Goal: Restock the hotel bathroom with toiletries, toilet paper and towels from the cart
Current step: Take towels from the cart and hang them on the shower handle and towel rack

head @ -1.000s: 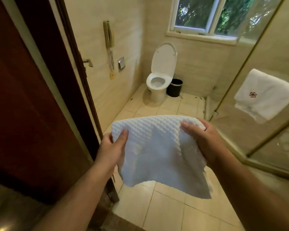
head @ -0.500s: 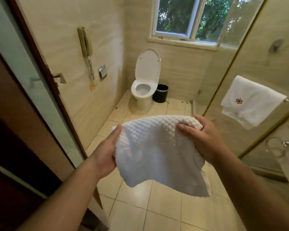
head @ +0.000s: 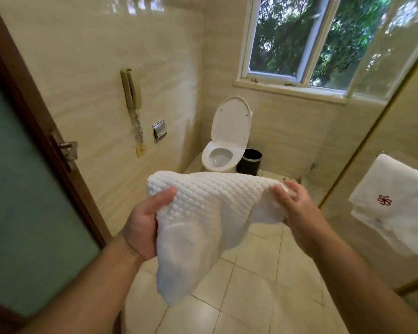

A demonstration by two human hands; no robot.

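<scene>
Between the two hands, near the middle of the view and above the floor, a white towel [head: 210,213] with a raised waffle weave is held up in the air. Its top edge is stretched roughly level from hand to hand, and the rest sags down to a loose point on the near left side, touching nothing below. The left hand [head: 145,222] grips the left end, with the thumb laid over the front of the cloth and the other fingers [head: 165,197] hidden behind it. The right hand [head: 297,213] holds the right end, its fingers [head: 279,192] curled onto the bunched edge; that hand is blurred, so the exact hold is hard to read. Both forearms reach in from the near edge.

Below the towel lies a pale tiled floor [head: 263,285]. Farther off stands a white toilet [head: 223,150] with its lid raised, and a black bin [head: 249,161] sits just beside it on the right. Above them is a window [head: 299,37] showing green leaves. On the left wall hang a beige phone [head: 130,90] and a metal paper holder [head: 159,130]. A door [head: 22,201] with a frosted panel and a metal handle [head: 67,145] fills the near left. At the right, a folded towel with a red emblem [head: 396,213] hangs on the gold-framed glass screen [head: 408,104].
</scene>
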